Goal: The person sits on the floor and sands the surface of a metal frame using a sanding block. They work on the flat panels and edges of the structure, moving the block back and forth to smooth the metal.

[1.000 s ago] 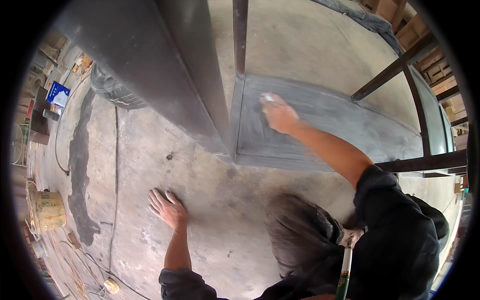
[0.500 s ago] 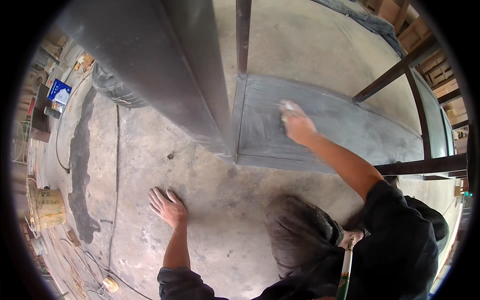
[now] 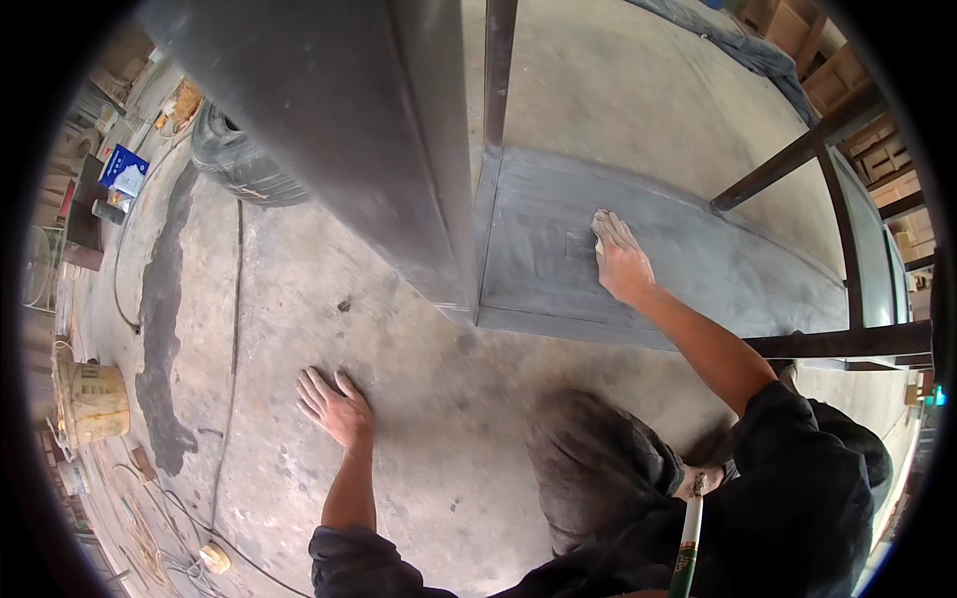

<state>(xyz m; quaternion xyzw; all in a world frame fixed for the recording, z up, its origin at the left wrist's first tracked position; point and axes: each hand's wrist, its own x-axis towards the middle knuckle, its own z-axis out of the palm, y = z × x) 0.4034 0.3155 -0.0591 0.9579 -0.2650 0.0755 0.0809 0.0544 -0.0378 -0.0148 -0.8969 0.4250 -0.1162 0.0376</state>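
Panel [image 3: 743, 269], grey and streaked, lies low ahead of me and to the right, bordered by a dark frame [image 3: 847, 344]. My right hand [image 3: 624, 259] rests on it, palm down, fingers close together and pointing away and slightly left. A pale edge shows under the hand; I cannot tell what it is or how firmly I grip it. Just left of those fingers is a faint rectangular mark [image 3: 579, 244]. My left hand [image 3: 342, 411] is flat on the concrete floor [image 3: 449, 458], fingers spread, holding nothing, well apart from the panel. A wide dark column [image 3: 339, 130] slants from the upper left to the panel's left end. Further left are a black bundle [image 3: 244, 164], a cable [image 3: 237, 299] and a stained bucket [image 3: 97, 404]. A cigarette [image 3: 692, 528] juts in from the lower edge, near my bent knee [image 3: 588, 458].
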